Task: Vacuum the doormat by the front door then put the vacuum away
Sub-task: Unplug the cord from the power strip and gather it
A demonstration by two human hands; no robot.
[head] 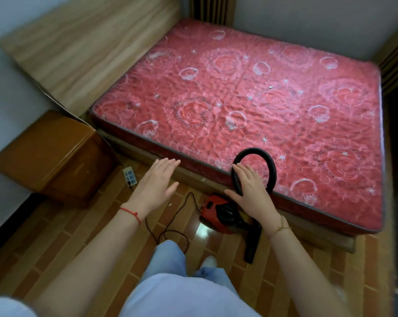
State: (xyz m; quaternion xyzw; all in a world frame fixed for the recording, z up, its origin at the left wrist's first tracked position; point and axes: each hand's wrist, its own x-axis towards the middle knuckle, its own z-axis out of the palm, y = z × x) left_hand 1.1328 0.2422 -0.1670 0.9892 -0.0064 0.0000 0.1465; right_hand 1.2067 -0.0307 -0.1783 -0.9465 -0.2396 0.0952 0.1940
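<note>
While both hands hover flat, each grip wide and holding nothing, the left hand (155, 187) and right hand (250, 191) hang above the red vacuum (218, 212) on the floor (79, 243), its black hose (262, 156) looping onto the mattress (250, 92).

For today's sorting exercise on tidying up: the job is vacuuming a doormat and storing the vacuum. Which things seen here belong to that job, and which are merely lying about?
Belong to the job:
red vacuum on the floor
black hose looping onto the mattress
power cord
power strip

Just lying about:
red mattress
wooden nightstand
headboard
</note>
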